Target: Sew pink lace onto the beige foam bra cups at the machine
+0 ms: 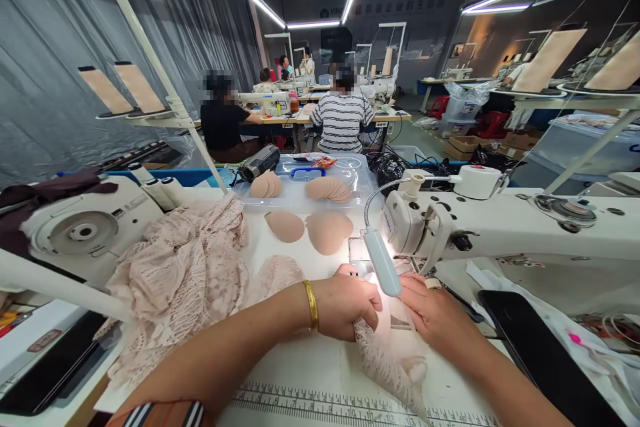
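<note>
Head view, lace piece: the pale pink, openwork lace fabric piece [385,367] lies on the white tabletop [295,360] before the white sewing machine [510,227], running from under the left hand towards the printed ruler scale [300,403].
Handling: judged light, limp and stretchy, its open holes prone to snagging; best held by a firm edge, with flat fingers steadying the rest.
Left hand [350,307]: curled closed over the lace piece's upper end.
Right hand [425,303]: fingers extended, close together, on the work beside the slim grey lamp [383,263]; whether it pinches anything, I cannot tell.
Loose beige cup-shaped pads [329,232]: two.
Fanned pad stacks [329,189]: two, on the clear plastic box [360,173]; pads within uncounted.
Large beige thread cones [550,59]: four, two each side.
Crumpled pink lace heap [190,260]: one, left; layers uncountable.
</note>
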Motion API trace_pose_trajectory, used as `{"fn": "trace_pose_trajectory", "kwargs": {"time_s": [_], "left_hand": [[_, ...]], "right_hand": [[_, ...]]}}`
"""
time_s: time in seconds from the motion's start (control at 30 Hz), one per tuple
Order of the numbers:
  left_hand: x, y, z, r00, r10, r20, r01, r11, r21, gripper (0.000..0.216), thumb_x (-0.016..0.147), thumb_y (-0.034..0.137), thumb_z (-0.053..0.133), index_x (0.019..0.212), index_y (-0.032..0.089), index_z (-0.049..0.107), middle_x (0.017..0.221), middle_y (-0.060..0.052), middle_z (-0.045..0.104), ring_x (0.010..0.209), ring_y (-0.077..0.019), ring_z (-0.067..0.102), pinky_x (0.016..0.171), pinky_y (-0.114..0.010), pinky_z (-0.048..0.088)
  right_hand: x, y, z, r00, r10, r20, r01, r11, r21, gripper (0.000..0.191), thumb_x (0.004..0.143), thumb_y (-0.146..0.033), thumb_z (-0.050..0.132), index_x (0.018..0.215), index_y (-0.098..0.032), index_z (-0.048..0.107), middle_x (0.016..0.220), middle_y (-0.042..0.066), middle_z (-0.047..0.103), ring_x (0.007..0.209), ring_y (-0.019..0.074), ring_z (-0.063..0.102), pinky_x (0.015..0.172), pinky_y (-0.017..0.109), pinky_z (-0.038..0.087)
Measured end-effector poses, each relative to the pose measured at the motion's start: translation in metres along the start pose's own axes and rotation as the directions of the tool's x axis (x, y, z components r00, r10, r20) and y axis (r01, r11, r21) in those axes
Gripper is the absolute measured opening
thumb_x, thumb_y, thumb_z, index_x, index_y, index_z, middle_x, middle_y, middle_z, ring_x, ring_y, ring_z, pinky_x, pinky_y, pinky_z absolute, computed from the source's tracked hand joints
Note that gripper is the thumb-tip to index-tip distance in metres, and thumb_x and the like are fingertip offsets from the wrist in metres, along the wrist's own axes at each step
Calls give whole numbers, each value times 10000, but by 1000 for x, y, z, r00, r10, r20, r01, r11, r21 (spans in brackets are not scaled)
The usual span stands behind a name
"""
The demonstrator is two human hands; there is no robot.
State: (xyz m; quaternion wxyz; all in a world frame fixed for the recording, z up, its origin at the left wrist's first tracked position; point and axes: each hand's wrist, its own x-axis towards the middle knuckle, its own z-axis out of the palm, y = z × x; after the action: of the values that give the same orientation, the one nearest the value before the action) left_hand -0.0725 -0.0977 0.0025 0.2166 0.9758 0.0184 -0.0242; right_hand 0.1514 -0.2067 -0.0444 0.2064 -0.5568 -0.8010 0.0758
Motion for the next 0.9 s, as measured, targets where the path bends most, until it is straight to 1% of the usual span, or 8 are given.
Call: {"fn": "trace_pose_trajectory", "kwargs": {"time_s": [0.13,0.33,0.4,0.53,0.67,0.8,0.9], "left_hand": [[0,-2,1,1000,-4,5,4,1000,-8,98,760,128,707,810,197,754,1206,-67,694,1013,-241,641,1071,-525,310],[1,-7,4,997,7,-72,-5,1000,23,84,761,124,719,779,199,751,1173,-42,705,976,-220,649,1034,-460,348],[1,-10,4,996,2,-87,1,999,36,73,776,139,712,774,202,747,1132,-39,717,971,-215,646,1033,-455,338],[2,-18,4,994,-16,-110,23,998,65,107,758,126,699,799,211,749,1034,-31,735,958,-208,643,1028,-436,314],[1,-19,3,989,3,-148,13,994,110,119,733,95,682,748,207,720,925,-4,751,866,-180,632,978,-396,317],[0,-16,3,985,82,-153,-46,973,226,163,682,24,640,679,188,634,897,15,754,817,-173,612,920,-393,308],[0,-15,6,979,133,-156,-80,948,307,191,642,-11,589,614,169,531,785,21,725,715,-156,566,882,-399,294]], "right_hand": [[-1,-1,0,998,37,49,-38,999,16,380,1012,-104,328,1104,-291,645,1284,10,683,1141,253,585,894,417,537],[-5,8,8,1000,3,13,-3,999,-32,405,1000,-105,326,1222,-269,623,1313,36,681,1168,282,579,911,463,529],[-5,9,9,1000,-1,-5,1,999,-51,403,990,-109,339,1219,-260,634,1293,43,696,1164,285,592,898,459,536],[-5,8,7,999,-14,-34,13,999,-50,443,918,-52,361,1169,-275,651,1240,23,717,1122,261,624,857,411,538],[-8,5,3,998,-41,-47,40,999,-15,417,966,-72,377,1185,-308,641,1146,4,727,1013,226,635,857,381,501],[-13,1,0,991,-122,-57,121,992,-32,408,977,-88,437,1223,-341,643,1086,0,728,917,204,636,827,370,457],[-14,-5,-5,975,-221,-17,221,975,3,332,995,-137,493,1176,-344,678,1106,-2,736,914,202,621,805,364,450]]}}
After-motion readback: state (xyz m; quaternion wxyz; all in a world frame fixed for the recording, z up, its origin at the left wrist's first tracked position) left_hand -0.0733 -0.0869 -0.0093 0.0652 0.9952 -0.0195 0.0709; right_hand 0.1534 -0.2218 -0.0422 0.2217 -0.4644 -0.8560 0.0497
